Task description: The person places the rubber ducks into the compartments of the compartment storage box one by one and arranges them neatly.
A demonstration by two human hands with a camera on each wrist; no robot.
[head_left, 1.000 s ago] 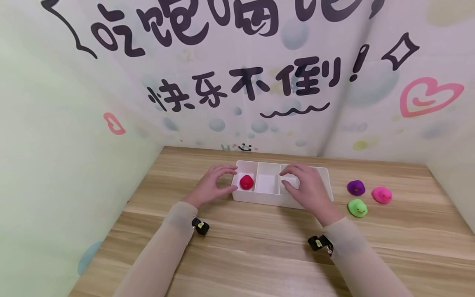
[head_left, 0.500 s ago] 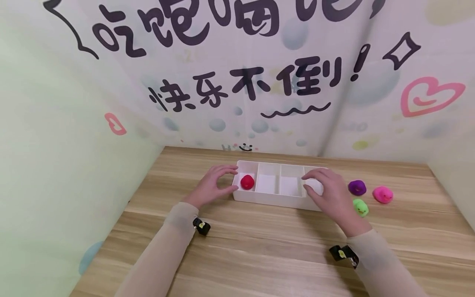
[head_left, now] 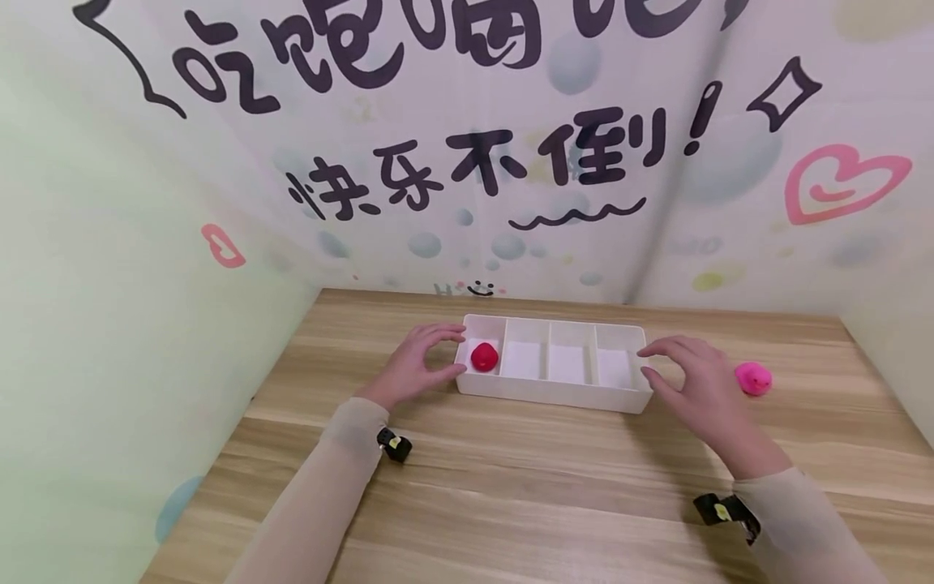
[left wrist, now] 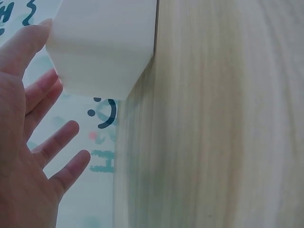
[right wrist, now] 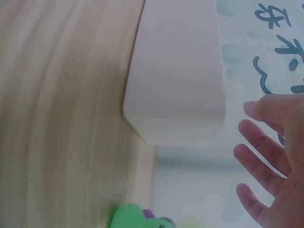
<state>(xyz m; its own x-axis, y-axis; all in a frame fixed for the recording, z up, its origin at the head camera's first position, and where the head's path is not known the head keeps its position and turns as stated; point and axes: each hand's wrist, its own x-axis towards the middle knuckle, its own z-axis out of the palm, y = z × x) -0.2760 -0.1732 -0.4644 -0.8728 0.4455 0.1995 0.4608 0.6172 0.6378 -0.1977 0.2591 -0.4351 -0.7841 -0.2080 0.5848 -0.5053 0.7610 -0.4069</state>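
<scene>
White four-compartment tray (head_left: 552,392) bracketed by left hand (head_left: 417,365) and right hand (head_left: 700,386)

Lettered backdrop (head_left: 620,259) behind, wood-grain tabletop (head_left: 525,487) below. Tray sits flat near the tabletop's far edge, about mid-width, long side roughly parallel to that edge. Step in hand looks like steadying or squaring the tray by its short ends. To do it well: meet both ends at the same height, press lightly and evenly, keep the base flat so the red toy (head_left: 485,357) doesn't roll; keep the right forearm off the ducks.

Left hand: thumb and fingers widely parted, gently curved, tips seemingly touching the tray's left end; no grip. Right hand: similarly parted and relaxed, nothing held, tips just beside the right end; contact unclear.

Red toy, probably a duck, is in the leftmost compartment. Pink duck (head_left: 755,379) lies toward the tabletop's far right corner. Green duck (right wrist: 128,217), purple duck (right wrist: 148,213) partly behind it: only in the right wrist view, cut off.
</scene>
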